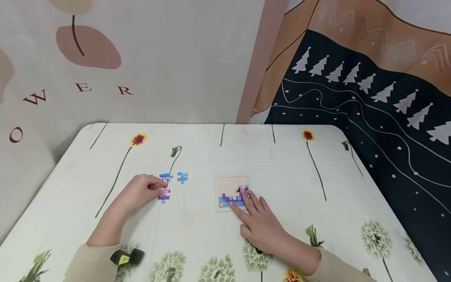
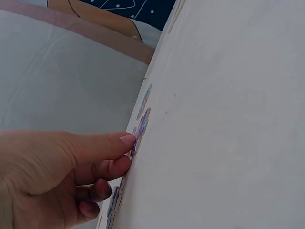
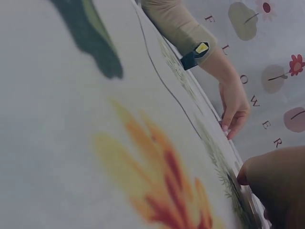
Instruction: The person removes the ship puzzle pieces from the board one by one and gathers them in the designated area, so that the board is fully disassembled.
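Observation:
At the left of the head view, my left hand (image 1: 141,191) pinches a pink and purple jigsaw piece (image 1: 166,191) between thumb and fingertips. Its fingertips hide part of the piece. Other pieces are close by, including a blue and purple one (image 1: 164,177) and a blue one (image 1: 182,177). My right hand (image 1: 262,227) lies with its fingers spread over the lower right of a square puzzle tray (image 1: 227,183). Its fingertips touch the fitted pieces (image 1: 225,200) along the tray's bottom and right side. In the left wrist view, the left thumb (image 2: 107,144) presses the piece near the tabletop.
A white tablecloth (image 1: 197,227) printed with flowers covers the table. Behind it hangs a pale cloth (image 1: 176,78) with letters, and at the right a dark cloth (image 1: 338,94) with white trees. A black band (image 1: 128,257) is on the left wrist.

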A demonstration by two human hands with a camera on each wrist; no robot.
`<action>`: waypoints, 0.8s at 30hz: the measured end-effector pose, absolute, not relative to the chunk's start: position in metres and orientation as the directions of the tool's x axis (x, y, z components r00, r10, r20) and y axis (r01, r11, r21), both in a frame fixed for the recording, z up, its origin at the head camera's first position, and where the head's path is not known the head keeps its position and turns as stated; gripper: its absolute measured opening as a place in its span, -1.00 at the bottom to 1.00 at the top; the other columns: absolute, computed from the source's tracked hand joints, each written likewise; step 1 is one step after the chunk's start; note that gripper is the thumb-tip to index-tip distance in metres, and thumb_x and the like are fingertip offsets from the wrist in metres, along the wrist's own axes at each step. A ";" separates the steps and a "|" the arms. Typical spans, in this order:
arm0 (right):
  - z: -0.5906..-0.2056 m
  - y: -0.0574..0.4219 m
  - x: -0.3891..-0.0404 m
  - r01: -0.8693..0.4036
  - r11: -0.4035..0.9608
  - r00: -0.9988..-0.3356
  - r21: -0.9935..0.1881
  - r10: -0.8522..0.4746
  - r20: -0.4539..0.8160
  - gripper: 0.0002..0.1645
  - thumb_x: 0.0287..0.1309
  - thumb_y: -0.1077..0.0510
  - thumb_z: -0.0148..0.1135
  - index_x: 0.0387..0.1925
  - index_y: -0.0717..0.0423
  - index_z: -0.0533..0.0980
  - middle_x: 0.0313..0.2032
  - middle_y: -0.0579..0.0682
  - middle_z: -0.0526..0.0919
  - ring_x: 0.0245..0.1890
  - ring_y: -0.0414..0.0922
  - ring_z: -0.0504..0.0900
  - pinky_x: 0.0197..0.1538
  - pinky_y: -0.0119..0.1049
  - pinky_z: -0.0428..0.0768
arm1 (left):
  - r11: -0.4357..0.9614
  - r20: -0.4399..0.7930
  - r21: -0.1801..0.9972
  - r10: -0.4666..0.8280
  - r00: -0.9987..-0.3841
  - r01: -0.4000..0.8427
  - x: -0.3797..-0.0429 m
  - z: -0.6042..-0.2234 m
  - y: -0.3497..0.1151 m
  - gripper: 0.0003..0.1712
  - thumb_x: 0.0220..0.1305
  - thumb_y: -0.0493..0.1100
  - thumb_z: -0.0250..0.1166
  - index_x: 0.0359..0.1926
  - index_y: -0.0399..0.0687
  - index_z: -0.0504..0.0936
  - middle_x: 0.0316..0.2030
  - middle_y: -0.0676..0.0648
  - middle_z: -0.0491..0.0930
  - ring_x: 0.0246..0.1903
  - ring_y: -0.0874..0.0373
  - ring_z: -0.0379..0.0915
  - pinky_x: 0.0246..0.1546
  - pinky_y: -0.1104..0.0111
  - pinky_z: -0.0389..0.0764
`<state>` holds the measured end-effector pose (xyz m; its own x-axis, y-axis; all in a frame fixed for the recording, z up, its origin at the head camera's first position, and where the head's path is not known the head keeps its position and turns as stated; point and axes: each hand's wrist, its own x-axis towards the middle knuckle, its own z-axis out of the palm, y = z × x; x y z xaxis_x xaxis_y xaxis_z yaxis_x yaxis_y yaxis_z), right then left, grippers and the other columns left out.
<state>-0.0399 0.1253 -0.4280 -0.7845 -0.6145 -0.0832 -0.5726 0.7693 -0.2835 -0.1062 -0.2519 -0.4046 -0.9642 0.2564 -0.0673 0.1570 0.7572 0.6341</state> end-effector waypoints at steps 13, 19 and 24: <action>-0.436 0.133 -0.035 -0.737 0.614 -0.643 -0.284 -0.765 0.015 -0.30 0.45 -0.20 -0.22 0.50 -0.15 -0.04 0.49 -0.02 -0.16 0.46 0.02 -0.24 0.38 0.01 -0.18 | 0.774 -0.076 0.619 0.225 -0.971 0.131 -0.105 -0.398 -0.246 -0.83 0.13 -0.32 0.36 -0.22 -0.24 0.72 -0.69 0.04 0.23 -0.59 0.15 0.11 -0.52 0.28 0.20; -0.438 0.132 -0.037 -0.784 0.561 -0.592 -0.265 -0.804 0.049 -0.29 0.44 -0.19 -0.20 0.50 -0.11 -0.01 0.48 0.01 -0.08 0.45 0.05 -0.18 0.38 0.00 -0.17 | 0.783 -0.070 0.609 0.213 -0.975 0.127 -0.104 -0.396 -0.245 -0.80 0.16 -0.29 0.34 -0.17 -0.24 0.71 -0.69 0.03 0.26 -0.60 0.15 0.14 -0.55 0.30 0.20; -0.440 0.130 -0.037 -0.801 0.554 -0.577 -0.229 -0.816 0.045 -0.28 0.44 -0.23 -0.23 0.50 -0.10 -0.01 0.48 0.03 -0.09 0.45 0.07 -0.19 0.38 0.01 -0.17 | 0.767 -0.007 0.616 0.234 -0.972 0.180 -0.104 -0.393 -0.237 -0.81 0.20 -0.24 0.33 -0.18 -0.23 0.71 -0.64 0.05 0.34 -0.59 0.16 0.20 -0.57 0.32 0.25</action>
<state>-0.0369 0.1305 -0.4404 -0.5768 -0.8156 0.0453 -0.8007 0.5536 -0.2287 -0.1037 -0.2367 -0.3927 -0.9722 0.2340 -0.0073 0.1799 0.7668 0.6162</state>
